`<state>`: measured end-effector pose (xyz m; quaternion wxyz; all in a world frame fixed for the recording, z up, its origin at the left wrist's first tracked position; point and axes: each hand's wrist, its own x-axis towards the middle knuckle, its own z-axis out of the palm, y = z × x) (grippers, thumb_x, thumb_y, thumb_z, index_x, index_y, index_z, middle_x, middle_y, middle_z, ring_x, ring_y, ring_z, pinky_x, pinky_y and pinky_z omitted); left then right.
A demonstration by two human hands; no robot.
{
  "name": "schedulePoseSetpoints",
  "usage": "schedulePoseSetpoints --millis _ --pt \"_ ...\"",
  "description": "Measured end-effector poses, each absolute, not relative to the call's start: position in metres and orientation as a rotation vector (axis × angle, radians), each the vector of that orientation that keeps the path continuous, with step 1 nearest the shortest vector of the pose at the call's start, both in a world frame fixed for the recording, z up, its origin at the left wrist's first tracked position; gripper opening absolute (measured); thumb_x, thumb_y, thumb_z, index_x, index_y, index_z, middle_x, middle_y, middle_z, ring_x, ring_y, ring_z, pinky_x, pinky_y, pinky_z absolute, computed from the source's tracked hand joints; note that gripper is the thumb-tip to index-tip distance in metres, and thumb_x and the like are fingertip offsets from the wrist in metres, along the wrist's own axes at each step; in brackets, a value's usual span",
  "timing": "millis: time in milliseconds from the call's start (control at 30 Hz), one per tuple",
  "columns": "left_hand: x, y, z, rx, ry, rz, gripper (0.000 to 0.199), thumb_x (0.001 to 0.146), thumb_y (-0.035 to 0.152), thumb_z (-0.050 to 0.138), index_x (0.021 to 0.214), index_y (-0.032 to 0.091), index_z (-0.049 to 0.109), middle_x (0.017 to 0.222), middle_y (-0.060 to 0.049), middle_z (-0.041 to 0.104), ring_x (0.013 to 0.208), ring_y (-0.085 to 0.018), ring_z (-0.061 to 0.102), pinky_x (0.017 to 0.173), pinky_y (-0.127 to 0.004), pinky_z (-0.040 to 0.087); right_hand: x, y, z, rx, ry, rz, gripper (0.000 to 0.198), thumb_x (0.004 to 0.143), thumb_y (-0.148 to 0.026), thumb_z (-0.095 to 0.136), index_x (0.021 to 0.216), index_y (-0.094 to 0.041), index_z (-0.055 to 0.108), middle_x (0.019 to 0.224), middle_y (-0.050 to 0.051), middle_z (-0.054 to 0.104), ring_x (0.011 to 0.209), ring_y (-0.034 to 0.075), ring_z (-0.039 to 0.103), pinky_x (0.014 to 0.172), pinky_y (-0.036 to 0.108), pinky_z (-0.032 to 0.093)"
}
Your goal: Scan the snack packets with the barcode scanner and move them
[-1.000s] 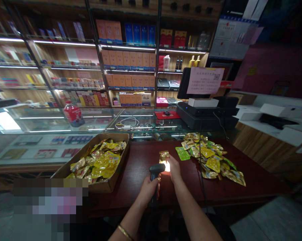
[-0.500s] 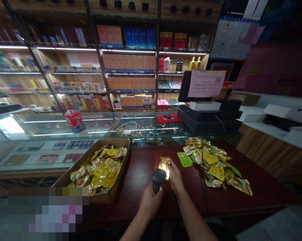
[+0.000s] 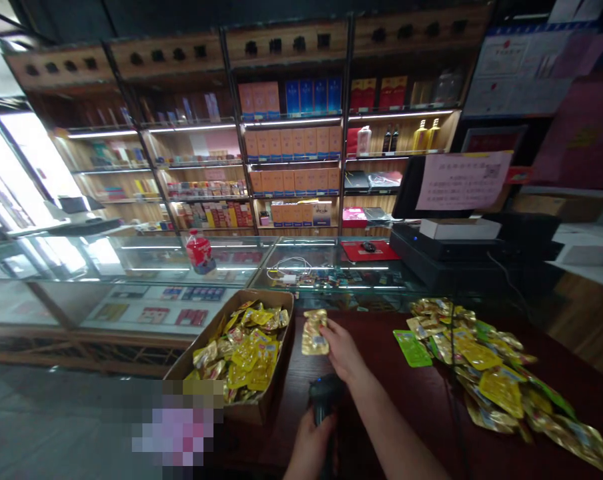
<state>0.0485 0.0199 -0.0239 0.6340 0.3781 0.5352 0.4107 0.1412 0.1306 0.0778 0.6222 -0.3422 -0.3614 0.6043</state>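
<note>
My right hand (image 3: 342, 351) holds a gold snack packet (image 3: 315, 331) by its edge, above the dark red table (image 3: 381, 387) and just right of a cardboard box (image 3: 254, 408). The box is filled with several yellow and gold packets (image 3: 244, 347). My left hand (image 3: 311, 445) grips a black handheld barcode scanner (image 3: 325, 395) near the bottom of the view, below the right hand. No scanner light shows on the packet now.
A heap of gold, yellow and green packets (image 3: 486, 363) lies on the table at right. Behind stands a glass counter (image 3: 231, 257) with a red bottle (image 3: 199, 252), a cable, a red mat and a register with a monitor (image 3: 461, 240). Stocked shelves line the back wall.
The right hand has carried the gold packet left toward the box. The scanner has dropped lower and its light no longer falls on the packet. The camera has swung left.
</note>
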Motion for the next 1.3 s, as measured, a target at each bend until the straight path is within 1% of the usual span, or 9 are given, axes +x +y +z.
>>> schedulePoseSetpoints --millis 100,233,367,467,600,667,767,933,1300 --pt "0.050 0.022 -0.024 0.933 1.214 0.957 0.050 0.062 0.062 0.072 0.083 0.019 0.055 0.042 0.007 0.050 0.028 -0.011 0.043 0.029 -0.022 0.034 0.087 0.172 0.118 -0.779 -1.009 1.352 0.042 0.074 -0.044 0.071 0.110 -0.023 0.071 0.096 0.004 0.076 0.088 0.022 0.071 0.078 0.035 0.056" --pt "0.050 0.022 -0.024 0.908 1.190 0.974 0.054 0.062 0.065 0.072 0.084 0.019 0.055 0.042 0.008 0.050 0.028 -0.011 0.044 0.029 -0.022 0.036 0.106 0.205 0.116 -1.162 -1.274 0.829 0.040 0.079 -0.030 0.066 0.119 -0.026 0.068 0.116 0.004 0.072 0.106 0.019 0.067 0.093 0.036 0.052" --pt "0.050 0.022 -0.023 0.900 1.151 0.936 0.062 0.055 0.070 0.075 0.084 0.019 0.055 0.040 0.008 0.049 0.026 -0.011 0.041 0.026 -0.022 0.033 0.216 0.171 0.070 -1.463 -1.132 0.506 0.044 0.081 -0.021 0.059 0.124 -0.018 0.065 0.138 0.015 0.058 0.136 0.028 0.042 0.117 0.048 0.023" --pt "0.051 0.021 -0.015 0.904 1.131 0.923 0.061 0.054 0.069 0.075 0.083 0.019 0.056 0.041 0.008 0.051 0.026 -0.011 0.041 0.026 -0.022 0.033 0.289 0.132 0.029 -1.727 -0.967 0.276 0.055 0.081 -0.016 0.053 0.135 -0.007 0.055 0.154 0.027 0.032 0.149 0.041 0.010 0.114 0.066 0.000" --pt "0.051 0.018 0.000 0.910 1.137 0.908 0.048 0.060 0.059 0.077 0.082 0.020 0.058 0.041 0.008 0.050 0.028 -0.011 0.043 0.027 -0.021 0.035 0.314 0.106 -0.018 -2.158 -1.132 -0.229 0.049 0.085 -0.022 0.049 0.130 -0.007 0.059 0.138 0.032 0.052 0.141 0.045 0.032 0.107 0.070 0.018" --pt "0.049 0.016 0.005 0.914 1.144 0.914 0.044 0.062 0.055 0.077 0.080 0.020 0.058 0.041 0.008 0.051 0.028 -0.011 0.044 0.029 -0.020 0.036 0.301 0.101 -0.034 -2.132 -1.274 -0.260 0.045 0.086 -0.025 0.049 0.128 -0.013 0.061 0.130 0.026 0.059 0.134 0.043 0.041 0.106 0.068 0.023" --pt "0.045 0.010 0.008 0.883 1.163 0.930 0.047 0.058 0.059 0.078 0.072 0.020 0.055 0.041 0.006 0.051 0.028 -0.010 0.043 0.028 -0.021 0.034 0.274 0.094 -0.044 -1.918 -1.399 -0.118 0.047 0.084 -0.026 0.053 0.130 -0.021 0.057 0.123 0.016 0.061 0.119 0.034 0.055 0.103 0.053 0.040" --pt "0.040 -0.005 0.023 0.931 1.215 1.018 0.045 0.063 0.060 0.075 0.071 0.020 0.055 0.044 0.006 0.050 0.032 -0.010 0.045 0.032 -0.021 0.036 0.255 0.087 -0.041 -1.587 -1.416 0.022 0.065 0.081 -0.018 0.054 0.144 -0.023 0.037 0.127 0.013 0.054 0.121 0.028 0.055 0.105 0.043 0.045" --pt "0.056 0.009 0.055 0.995 1.165 1.055 0.039 0.064 0.054 0.074 0.070 0.020 0.056 0.040 0.006 0.048 0.029 -0.010 0.042 0.031 -0.021 0.035 0.253 0.082 -0.031 -1.563 -1.454 0.059 0.069 0.084 -0.023 0.055 0.149 -0.027 0.032 0.130 0.012 0.054 0.122 0.029 0.056 0.104 0.044 0.048"
